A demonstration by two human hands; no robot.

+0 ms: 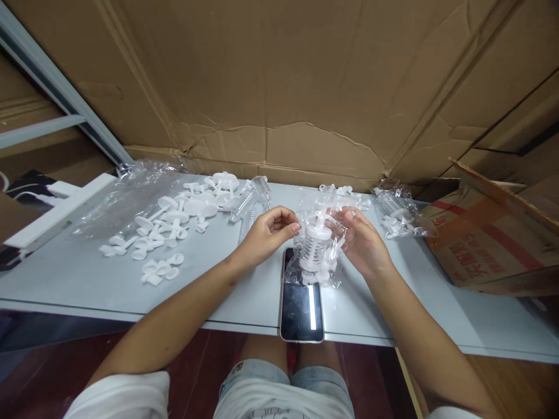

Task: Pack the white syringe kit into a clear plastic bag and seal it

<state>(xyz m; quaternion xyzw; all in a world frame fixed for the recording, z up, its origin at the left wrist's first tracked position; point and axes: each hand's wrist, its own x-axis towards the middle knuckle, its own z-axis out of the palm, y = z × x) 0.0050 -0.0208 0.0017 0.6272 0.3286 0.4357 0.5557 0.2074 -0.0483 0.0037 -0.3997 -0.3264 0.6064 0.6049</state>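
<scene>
Both of my hands hold a small clear plastic bag (pixel 315 247) above the grey table (pixel 78 279). Inside the bag are a ribbed clear cylinder and some small white parts. My left hand (pixel 267 233) pinches the bag's upper left edge. My right hand (pixel 360 238) grips its upper right edge. The bag's bottom hangs over the top end of a phone (pixel 302 302) that lies flat near the table's front edge.
White plastic plunger-like parts (pixel 174 221) and caps lie scattered at the left, with clear ribbed tubes (pixel 251 198) behind them. A filled clear bag (pixel 397 212) lies at the right, a printed cardboard box (pixel 489 244) beyond it. Cardboard sheets form the back wall.
</scene>
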